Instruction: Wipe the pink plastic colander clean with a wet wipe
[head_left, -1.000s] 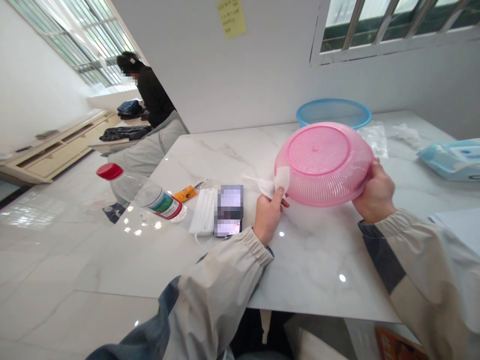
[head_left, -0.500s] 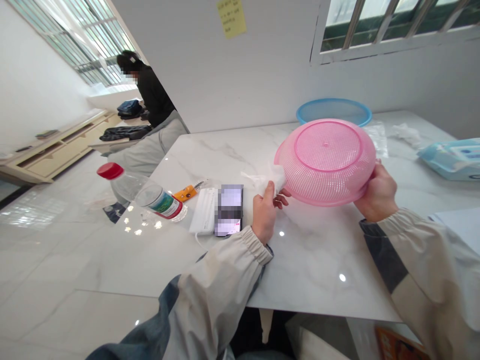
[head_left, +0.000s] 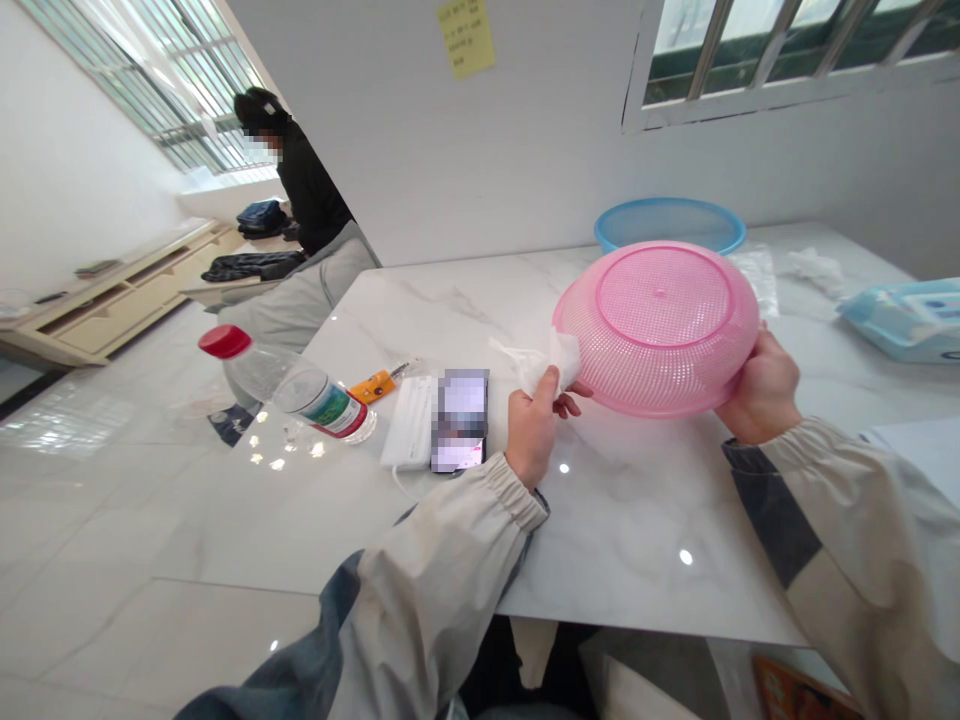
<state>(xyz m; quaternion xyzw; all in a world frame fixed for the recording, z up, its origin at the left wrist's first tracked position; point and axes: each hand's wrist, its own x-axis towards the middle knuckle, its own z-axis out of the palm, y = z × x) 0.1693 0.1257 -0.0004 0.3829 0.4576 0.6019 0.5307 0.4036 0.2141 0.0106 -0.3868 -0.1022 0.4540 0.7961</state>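
A pink mesh basket [head_left: 664,330] is held above the marble table, tilted, with its round base facing me. My right hand [head_left: 763,388] grips its right rim, the fingers partly hidden behind it. At the basket's left edge, my left hand [head_left: 536,420] is closed on a white wipe [head_left: 536,362], thumb on top, with the wipe against the pink rim. Behind the pink basket stands a blue basket [head_left: 670,226], near the wall.
On the marble table [head_left: 630,530] are a red-capped bottle [head_left: 322,400], a white power bank [head_left: 407,425], a phone [head_left: 460,420] and an orange item [head_left: 373,387]. A blue wipes pack [head_left: 907,320] lies right. A person [head_left: 304,185] is at the far left.
The pink basket and both my hands have shifted very slightly to the right. The wipe has moved along with my left hand, and my grips look the same.
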